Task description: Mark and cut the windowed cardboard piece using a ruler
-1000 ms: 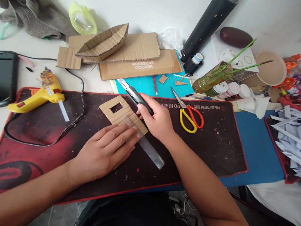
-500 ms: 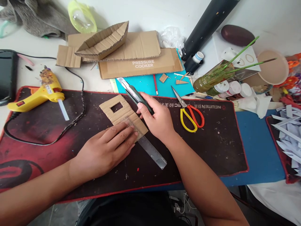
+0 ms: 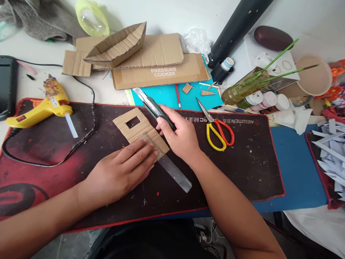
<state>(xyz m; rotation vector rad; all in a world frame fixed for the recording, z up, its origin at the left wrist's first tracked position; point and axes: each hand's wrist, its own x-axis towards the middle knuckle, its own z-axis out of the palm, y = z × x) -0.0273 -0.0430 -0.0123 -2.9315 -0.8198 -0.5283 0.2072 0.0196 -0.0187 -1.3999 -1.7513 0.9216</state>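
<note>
A small piece of corrugated cardboard [image 3: 128, 136] with a rectangular cut-out lies on the dark mat. My left hand [image 3: 121, 168] is laid flat across it, fingers stretched out and pressing on a clear ruler [image 3: 176, 174]. The ruler runs slantwise over the cardboard and sticks out toward the lower right. In my right hand [image 3: 181, 135] is a dark green utility knife [image 3: 154, 109], its blade out and pointing to the upper left. The knife is held over the cardboard's right edge; whether it touches the cardboard I cannot tell.
Scissors [image 3: 216, 130] lie right of my right hand. A yellow glue gun [image 3: 44, 108] with its black cord rests on the left. Behind are a cardboard boat shape [image 3: 118, 48], flat cardboard [image 3: 194, 68], a red pencil [image 3: 178, 96], paint bottles and a jar with green stems [image 3: 244, 88].
</note>
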